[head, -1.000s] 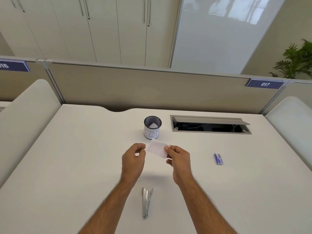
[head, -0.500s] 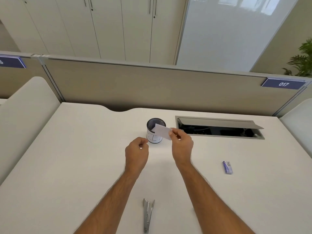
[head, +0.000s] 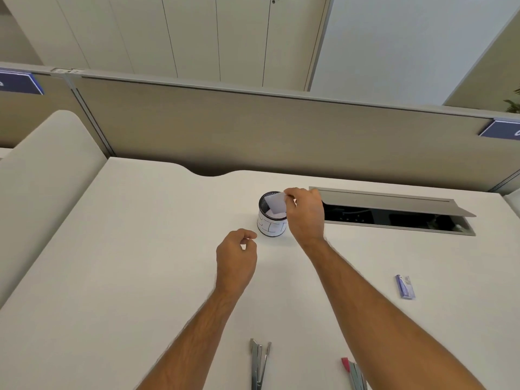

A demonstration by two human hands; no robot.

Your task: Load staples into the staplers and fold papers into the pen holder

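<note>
— Where's the folded paper (head: pixel 276 203)?

— Pinched in my right hand (head: pixel 305 213), now over the pen holder (head: pixel 271 220) mouth; a second ago it was short of it. Drop is next, I'd say.

— Left hand (head: pixel 235 260)?

— Loosely curled, empty, nearer me.

— Count?

— Two staplers (head: pixel 259 364) (head: pixel 355 374) on the counter (head: pixel 140 263), one staple box (head: pixel 405 286).

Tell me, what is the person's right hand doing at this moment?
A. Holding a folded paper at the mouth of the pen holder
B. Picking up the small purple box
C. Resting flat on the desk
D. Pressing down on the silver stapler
A: the right hand pinches a folded paper at the open top of the pen holder, far from the silver stapler and the purple box.
</note>
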